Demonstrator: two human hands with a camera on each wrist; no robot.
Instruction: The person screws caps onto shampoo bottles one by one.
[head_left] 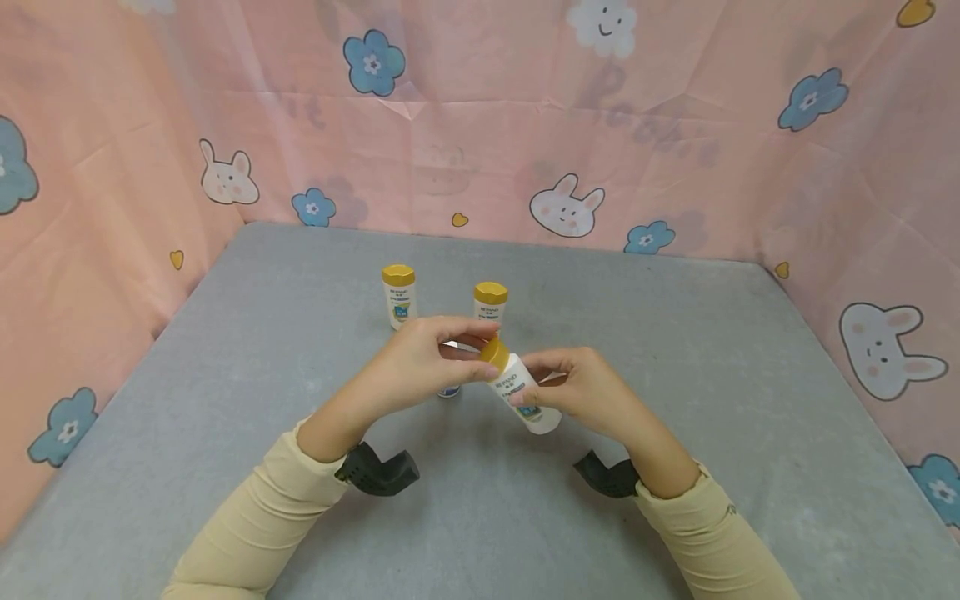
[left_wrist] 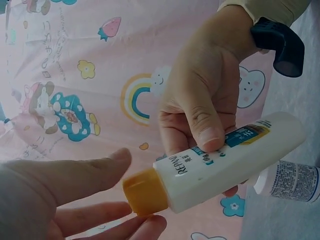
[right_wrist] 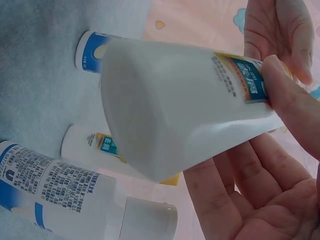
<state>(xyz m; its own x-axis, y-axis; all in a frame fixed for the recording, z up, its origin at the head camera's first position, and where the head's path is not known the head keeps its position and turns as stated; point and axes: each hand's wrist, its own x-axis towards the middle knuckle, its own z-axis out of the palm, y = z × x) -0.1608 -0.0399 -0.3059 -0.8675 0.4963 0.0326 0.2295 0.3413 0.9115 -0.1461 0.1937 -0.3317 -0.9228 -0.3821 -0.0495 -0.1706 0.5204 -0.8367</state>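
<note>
My right hand [head_left: 581, 387] grips a white lotion bottle [head_left: 525, 396] with a yellow cap, thumb across its label. The bottle is tilted, its cap toward my left hand [head_left: 420, 362]. In the left wrist view, the left hand's fingers reach under the yellow cap [left_wrist: 145, 192] and touch its lower side; the thumb stands a little apart from it. Behind the hands stand two similar yellow-capped bottles, one at the left [head_left: 400, 304] and one nearer the middle [head_left: 491, 302]. A white-and-blue bottle [head_left: 449, 391] is mostly hidden behind the left hand.
The right wrist view shows a white-capped bottle [right_wrist: 75, 197] with printed text, a yellow-capped bottle [right_wrist: 85, 150] and a blue-labelled one [right_wrist: 90, 54]. They stand on a grey tabletop [head_left: 697, 375]. Pink printed cloth [head_left: 480, 125] encloses the back and sides.
</note>
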